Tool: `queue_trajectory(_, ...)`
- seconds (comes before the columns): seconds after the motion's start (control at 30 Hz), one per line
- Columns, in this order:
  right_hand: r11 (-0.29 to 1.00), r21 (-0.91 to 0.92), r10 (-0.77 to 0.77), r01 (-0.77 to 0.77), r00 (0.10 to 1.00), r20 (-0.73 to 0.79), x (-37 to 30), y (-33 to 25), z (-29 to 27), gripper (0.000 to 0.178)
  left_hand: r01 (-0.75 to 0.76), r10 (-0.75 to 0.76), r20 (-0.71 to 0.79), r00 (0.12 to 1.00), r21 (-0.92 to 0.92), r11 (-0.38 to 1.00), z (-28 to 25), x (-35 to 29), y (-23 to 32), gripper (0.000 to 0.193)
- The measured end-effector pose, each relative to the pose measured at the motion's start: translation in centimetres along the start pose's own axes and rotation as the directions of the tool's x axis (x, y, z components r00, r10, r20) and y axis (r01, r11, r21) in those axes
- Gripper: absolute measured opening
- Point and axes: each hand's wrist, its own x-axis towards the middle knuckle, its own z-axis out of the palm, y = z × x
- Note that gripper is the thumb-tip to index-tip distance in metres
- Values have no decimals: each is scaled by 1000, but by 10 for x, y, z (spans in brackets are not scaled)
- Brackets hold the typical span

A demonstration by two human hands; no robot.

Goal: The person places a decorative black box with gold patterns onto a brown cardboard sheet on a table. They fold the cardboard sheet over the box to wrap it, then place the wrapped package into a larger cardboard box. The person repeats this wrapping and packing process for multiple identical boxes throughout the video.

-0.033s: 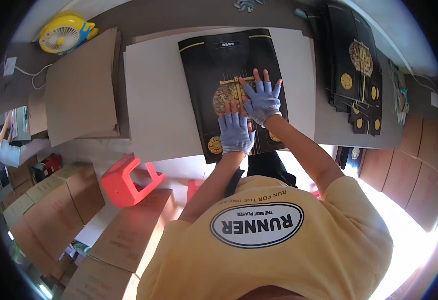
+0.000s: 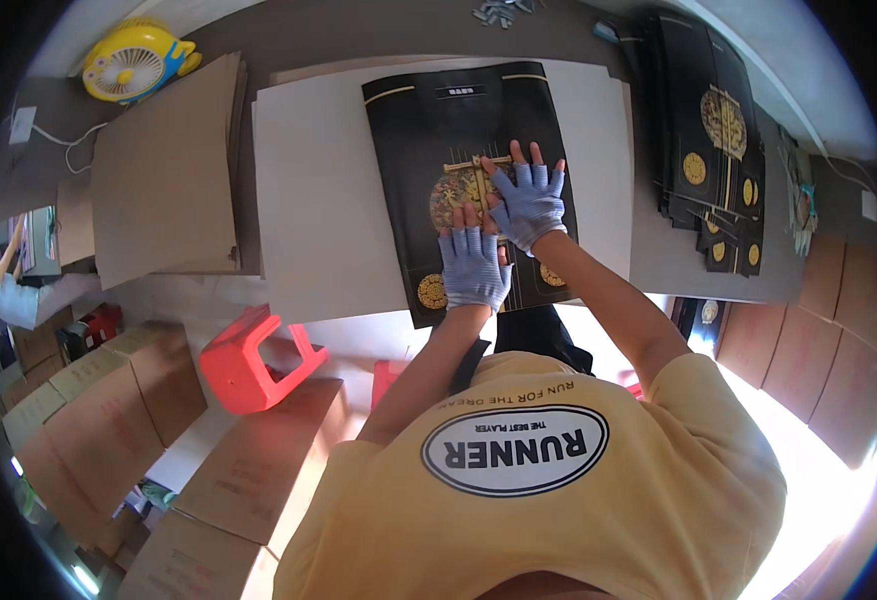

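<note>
A flat black printed packaging piece (image 2: 414, 135) with gold trim, a round patterned emblem and gold discs lies on a pale board stack (image 2: 319, 200); I cannot tell whether it is a bag or a sheet. My left hand (image 2: 475, 265), in a blue-grey fingerless glove, rests flat on its lower middle, fingers pointing away from me. Gloved the same way, my right hand (image 2: 529, 205) lies flat with spread fingers to the right and slightly farther up, partly over the emblem. The hands are close together and hide part of the print. Neither grips anything.
More black printed pieces (image 2: 681, 120) lie piled at right, beside pale gloves or cloths (image 2: 804, 205). Brown boards (image 2: 167, 170) and a yellow fan (image 2: 127, 65) are at left. A red stool (image 2: 249, 365) and cartons (image 2: 249, 455) stand below. Another person (image 2: 17, 295) is far left.
</note>
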Motion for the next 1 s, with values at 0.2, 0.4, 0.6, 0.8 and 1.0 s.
queue_trajectory(0.2,967,65,-222,245,943,-248,36,21,0,32,56,-56,-89,994,-3,998,13,4,8,65)
queue_trajectory(0.4,934,154,-303,322,943,-137,113,2,6,21,112,-122,-70,990,-132,985,16,9,10,67)
queue_trajectory(0.6,926,156,-319,345,933,-165,257,-80,7,39,155,-155,14,988,-109,982,15,9,11,65)
queue_trajectory(0.8,873,32,-467,487,851,-240,287,-157,48,43,146,-141,55,988,-100,984,5,8,10,65)
queue_trajectory(1.0,408,398,-855,822,497,-149,49,-193,35,44,131,-153,-114,982,-184,974,33,8,7,65)
